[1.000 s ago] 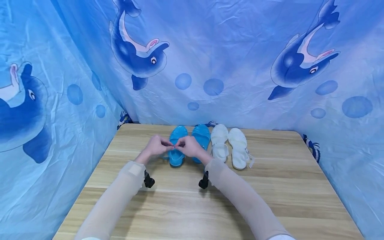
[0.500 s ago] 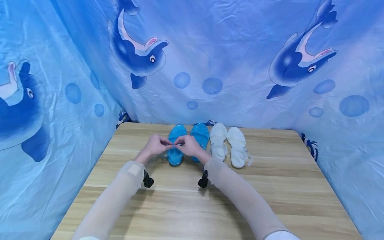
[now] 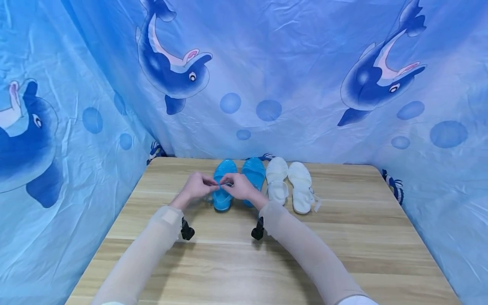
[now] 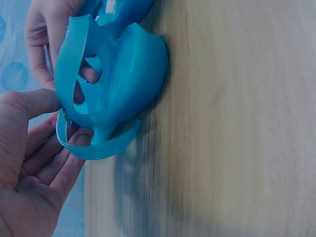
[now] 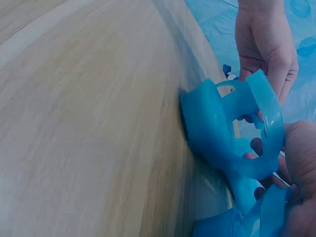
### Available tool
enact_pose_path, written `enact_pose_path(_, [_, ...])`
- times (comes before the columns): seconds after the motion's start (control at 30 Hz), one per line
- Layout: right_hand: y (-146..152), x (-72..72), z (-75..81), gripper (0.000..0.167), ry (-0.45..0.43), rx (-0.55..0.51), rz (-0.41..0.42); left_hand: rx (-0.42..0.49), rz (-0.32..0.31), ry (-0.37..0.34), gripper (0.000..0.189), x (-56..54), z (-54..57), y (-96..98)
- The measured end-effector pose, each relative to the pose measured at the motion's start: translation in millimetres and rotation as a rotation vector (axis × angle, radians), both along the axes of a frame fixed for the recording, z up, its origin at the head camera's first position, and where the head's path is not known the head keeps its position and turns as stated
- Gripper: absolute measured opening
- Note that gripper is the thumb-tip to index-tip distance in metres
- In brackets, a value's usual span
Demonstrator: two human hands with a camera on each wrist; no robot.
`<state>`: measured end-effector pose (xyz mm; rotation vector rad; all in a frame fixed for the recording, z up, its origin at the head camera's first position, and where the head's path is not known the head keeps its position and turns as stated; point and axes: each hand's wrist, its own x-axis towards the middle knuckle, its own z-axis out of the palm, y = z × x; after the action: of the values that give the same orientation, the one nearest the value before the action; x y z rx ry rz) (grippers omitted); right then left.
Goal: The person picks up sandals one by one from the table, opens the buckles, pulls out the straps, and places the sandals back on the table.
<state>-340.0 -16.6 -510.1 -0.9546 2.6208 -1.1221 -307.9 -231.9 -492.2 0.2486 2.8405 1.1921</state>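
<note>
A blue jelly sandal (image 3: 223, 201) lies on the table under both hands, its toe toward the back. Its ankle strap (image 4: 69, 69) stands up in a loop, with a small metal buckle (image 4: 68, 118) on it. With thumb and fingertips, my left hand (image 3: 197, 185) pinches the strap by the buckle; the loose strap end (image 4: 118, 145) curls below. My right hand (image 3: 238, 186) pinches the strap from the other side, fingertips partly hidden behind it. Just to the right, partly behind my right hand, lies the second blue sandal (image 3: 254, 169).
Two white sandals, one nearer (image 3: 278, 173) and one farther right (image 3: 302, 186), lie beside the blue pair on the wooden table (image 3: 236, 267). Blue dolphin-printed cloth (image 3: 305, 51) hangs behind the table and at both sides. Knotted cords show at the table's back corners.
Both hands stay at the strap with only tiny finger shifts. A bit of strap shows more between the right thumb and fingers than a second ago. The head view has shifted slightly.
</note>
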Motion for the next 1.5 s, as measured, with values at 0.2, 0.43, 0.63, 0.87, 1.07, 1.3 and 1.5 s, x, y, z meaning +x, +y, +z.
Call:
enact_pose_path(0.2, [-1.6, 0.3, -1.4, 0.016, -0.017, 0.003, 0.004, -0.024, -0.008, -0.002, 0.017, 2.4, 1.5, -1.2])
enact_pose_path(0.43, [2.0, 2.0, 0.0, 0.016, -0.020, 0.015, -0.024, -0.045, -0.012, 0.006, 0.018, 2.9, 3.4, 0.7])
enact_pose_path(0.63, [1.6, 2.5, 3.7, 0.018, -0.009, 0.025, -0.033, -0.039, -0.005, 0.008, 0.018, 0.8, 1.9, 3.2])
enact_pose_path(0.87, [2.3, 2.6, 4.0, 0.019, -0.006, 0.051, -0.030, -0.051, -0.022, 0.002, 0.018, -1.0, 2.9, 0.5])
enact_pose_path(1.07, [4.2, 2.1, 2.5, 0.018, -0.015, 0.033, -0.031, -0.062, -0.018, -0.009, 0.018, -1.4, 1.9, -1.7])
enact_pose_path(1.3, [3.6, 2.2, 0.9, 0.022, 0.005, 0.034, -0.034, -0.018, -0.004, -0.010, 0.018, -0.5, -0.4, 0.4])
enact_pose_path(1.5, [2.0, 1.5, -0.8, 0.023, -0.003, 0.042, -0.045, -0.022, -0.009, 0.002, 0.018, 0.1, 0.1, -2.0])
